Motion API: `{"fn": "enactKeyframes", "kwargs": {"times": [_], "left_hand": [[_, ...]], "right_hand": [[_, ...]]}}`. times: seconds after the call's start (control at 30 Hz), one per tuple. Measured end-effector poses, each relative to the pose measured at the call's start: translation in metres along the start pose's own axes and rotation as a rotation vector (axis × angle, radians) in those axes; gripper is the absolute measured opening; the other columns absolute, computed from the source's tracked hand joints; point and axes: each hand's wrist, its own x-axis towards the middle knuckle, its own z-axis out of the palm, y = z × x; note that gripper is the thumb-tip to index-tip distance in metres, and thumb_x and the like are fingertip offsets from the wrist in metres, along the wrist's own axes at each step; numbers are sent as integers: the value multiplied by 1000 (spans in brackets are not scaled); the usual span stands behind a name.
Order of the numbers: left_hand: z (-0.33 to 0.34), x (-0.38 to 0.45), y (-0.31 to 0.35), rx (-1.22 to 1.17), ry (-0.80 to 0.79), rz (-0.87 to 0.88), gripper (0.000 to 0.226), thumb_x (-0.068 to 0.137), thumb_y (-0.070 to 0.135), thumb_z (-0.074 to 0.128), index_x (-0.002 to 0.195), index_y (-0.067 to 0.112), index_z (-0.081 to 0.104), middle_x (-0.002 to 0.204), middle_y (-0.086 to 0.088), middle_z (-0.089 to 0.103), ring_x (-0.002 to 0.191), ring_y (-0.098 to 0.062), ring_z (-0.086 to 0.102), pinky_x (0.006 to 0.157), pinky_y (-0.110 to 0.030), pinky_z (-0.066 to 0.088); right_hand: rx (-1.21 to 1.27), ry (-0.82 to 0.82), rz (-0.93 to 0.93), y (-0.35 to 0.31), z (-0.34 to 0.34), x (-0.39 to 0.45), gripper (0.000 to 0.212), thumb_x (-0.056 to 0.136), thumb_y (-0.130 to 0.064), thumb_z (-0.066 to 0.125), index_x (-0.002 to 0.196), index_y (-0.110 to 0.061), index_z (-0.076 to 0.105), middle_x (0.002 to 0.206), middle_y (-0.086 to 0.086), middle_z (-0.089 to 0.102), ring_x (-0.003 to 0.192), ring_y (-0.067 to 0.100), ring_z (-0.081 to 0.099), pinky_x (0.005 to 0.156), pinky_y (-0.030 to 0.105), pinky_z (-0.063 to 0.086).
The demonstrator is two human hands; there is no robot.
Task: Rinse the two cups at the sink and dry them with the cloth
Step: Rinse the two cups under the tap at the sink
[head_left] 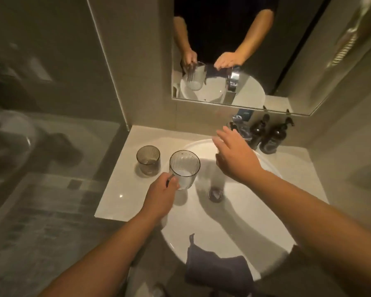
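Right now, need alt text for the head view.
The left hand holds a clear cup over the white sink while the open right hand reaches toward the tap. A second cup stands on the counter; a dark cloth drapes the sink's near rim.

Two dark pump bottles [268, 133] stand side by side at the table's [124, 189] far right corner, beneath the wall mirror [287, 61].

Ribbed clear glass cups [184, 169], glossy white sink [240, 219], matt dark cloth [219, 271]
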Motion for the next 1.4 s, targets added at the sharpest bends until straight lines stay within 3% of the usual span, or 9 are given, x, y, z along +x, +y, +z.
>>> {"fn": "enactKeyframes", "kwargs": {"times": [0.1,0.27,0.47,0.7,0.83,1.0,1.17,1.3,1.4], "left_hand": [[22,7,13,16,-58,21,25,100,25,48,89,7,59,78,-1,56,70,-18,50,49,-17,39],[53,14,28,1,-106,4,24,100,23,47,90,6,61,81,-3,57,66,-13,49,46,-9,42],[78,22,36,-11,-109,-31,24,100,24,47,85,12,60,80,4,60,69,-13,51,48,-12,40],[98,24,46,-19,-120,-34,24,100,27,47,87,12,62,78,10,62,70,-8,52,62,-28,37],[106,24,48,-29,-122,-26,26,100,27,48,90,7,62,71,12,56,68,-5,50,63,-27,36],[112,22,41,-33,-147,-33,26,100,23,48,89,3,62,69,11,56,58,5,48,55,-15,35],[115,17,31,-22,-194,-43,24,96,21,49,83,6,63,85,-8,68,75,-19,56,67,-29,41],[114,11,30,-31,-208,-37,31,87,31,46,81,5,62,83,-13,65,68,-14,48,64,-30,38],[110,11,27,-38,-209,-29,27,91,26,49,79,5,62,68,4,58,57,-4,42,58,-26,34]], "right_hand": [[-68,0,-38,24,-4,-4,48,82,-11,67,126,2,57,137,25,52,132,45,43,111,55,32],[-90,26,14,39,-12,10,44,81,-11,59,122,2,60,135,25,53,130,44,44,109,56,33],[-9,-142,46,70,-18,18,36,88,-22,58,119,-5,61,129,13,53,117,33,49,90,47,50],[49,-196,-33,92,-10,22,52,78,-11,76,128,-8,61,142,15,50,128,37,48,100,46,47],[8,-158,-31,92,-11,25,45,79,-8,75,123,-8,65,134,14,58,119,37,57,91,43,52],[29,-216,-7,98,-28,49,43,87,-3,58,128,-15,62,140,8,56,121,32,56,97,47,48],[36,-266,-3,103,-33,62,32,89,-9,54,117,-18,67,122,6,67,103,32,63,82,46,54],[264,-216,139,100,-29,50,41,94,-20,54,135,-18,55,140,4,54,125,25,51,104,41,43],[487,17,337,97,-21,10,51,92,-16,56,141,-17,46,148,3,43,135,18,40,110,30,33]]}}
